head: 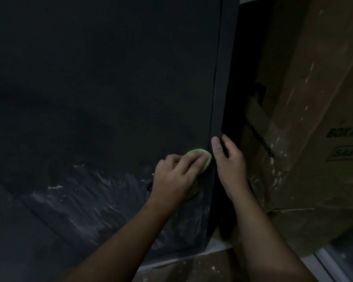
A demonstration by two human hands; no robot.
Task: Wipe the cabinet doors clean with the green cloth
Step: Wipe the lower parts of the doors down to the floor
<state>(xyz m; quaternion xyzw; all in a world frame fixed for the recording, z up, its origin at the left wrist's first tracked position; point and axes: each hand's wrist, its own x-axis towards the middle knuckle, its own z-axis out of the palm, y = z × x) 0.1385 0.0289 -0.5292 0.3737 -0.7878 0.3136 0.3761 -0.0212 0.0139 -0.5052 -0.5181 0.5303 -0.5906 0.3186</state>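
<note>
Cabinet door (110, 88) looks far from finished, I'd judge: whitish smears streak its lower part, below where you're working. Your left hand (171, 178) presses the green cloth (200, 157) against the panel near its right edge, fingers curled over it (most of it is hidden). Your right hand (229, 161) grips the door's edge, thumb in front.

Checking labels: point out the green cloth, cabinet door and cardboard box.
green cloth (200, 151): head view, exposed edge above the fingers.
cabinet door (110, 78): head view, dark front face.
cardboard box (314, 98): head view, its brown side.
</note>
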